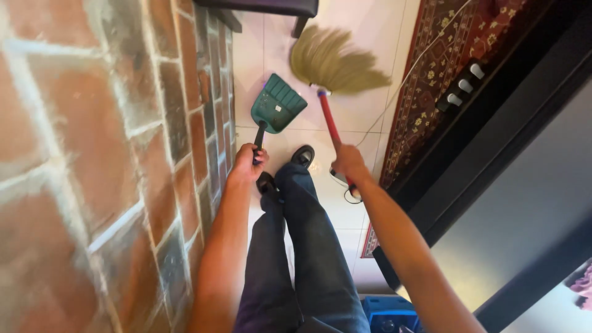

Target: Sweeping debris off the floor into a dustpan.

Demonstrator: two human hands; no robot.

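Two tools: I see a green dustpan [279,103] and a straw broom [336,61] close together on the pale tiled floor [370,28].
Left hand [248,164]: clenched around the dustpan's dark handle, beside the brick wall [92,160].
Right hand [349,163]: gripping the broom's red stick (bristles blurred).
Surroundings: black shoes [302,155] below the dustpan, patterned rug [431,80] to the right.
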